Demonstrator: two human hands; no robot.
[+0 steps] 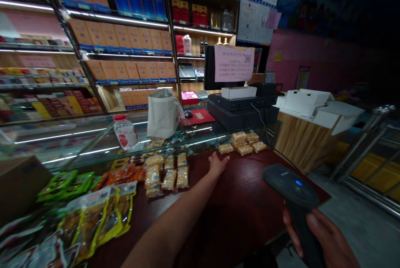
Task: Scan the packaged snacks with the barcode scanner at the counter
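My left hand (218,164) reaches forward over the dark red counter (237,193), fingers apart, with nothing in it. Just beyond it, at the counter's far edge, lies a small group of clear-wrapped snack packs (244,149). My right hand (325,232) is wrapped round the handle of a dark barcode scanner (292,184), whose head points left and shows a blue light. Left of my forearm, more wrapped snack packs (168,179) stand in stacked rows. Beside them are orange packets (120,174), green packets (64,184) and yellow-edged pouches (96,218).
Behind the counter stand a white bag (162,114), a red-capped bottle (125,132), a monitor with a pink sheet (233,64) and a black cash drawer (237,114). A cardboard box (21,184) sits at the left. A metal railing (368,168) rises at the right.
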